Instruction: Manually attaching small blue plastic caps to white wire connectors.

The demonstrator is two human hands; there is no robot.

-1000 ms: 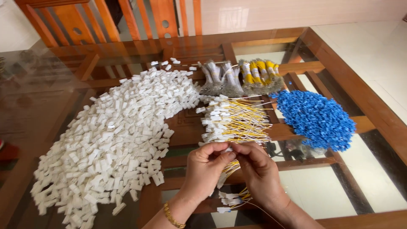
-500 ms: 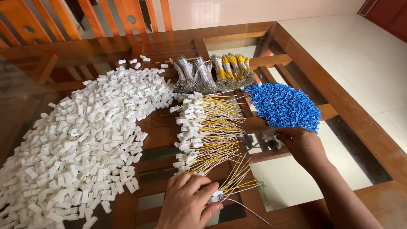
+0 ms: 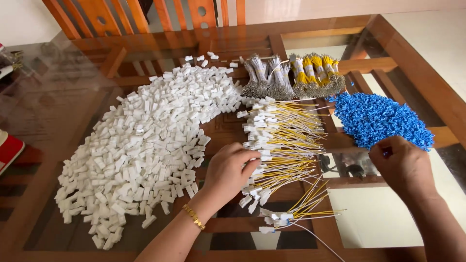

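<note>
Your right hand (image 3: 405, 165) pinches a light, slippery blue piece (image 3: 386, 153); left hand (image 3: 230, 170), fingers curled, rests on springy yellow wires (image 3: 291, 140); grip their white plugs.

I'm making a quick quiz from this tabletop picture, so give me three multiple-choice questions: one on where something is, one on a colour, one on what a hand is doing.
1. Where does the pile of white connector housings lie?
A. left of the yellow wires
B. right of the blue pile
C. on the chair

2. What colour is the pile of small pieces at the right hand?
A. red
B. blue
C. green

3. What is the left hand doing?
A. gripping a chair
B. hanging over the table edge
C. resting on the row of yellow wires with white ends

Answers: 1 A, the white pile spreads left of the wires. 2 B, that pile is bright blue. 3 C, its fingers lie on the white ends.
</note>
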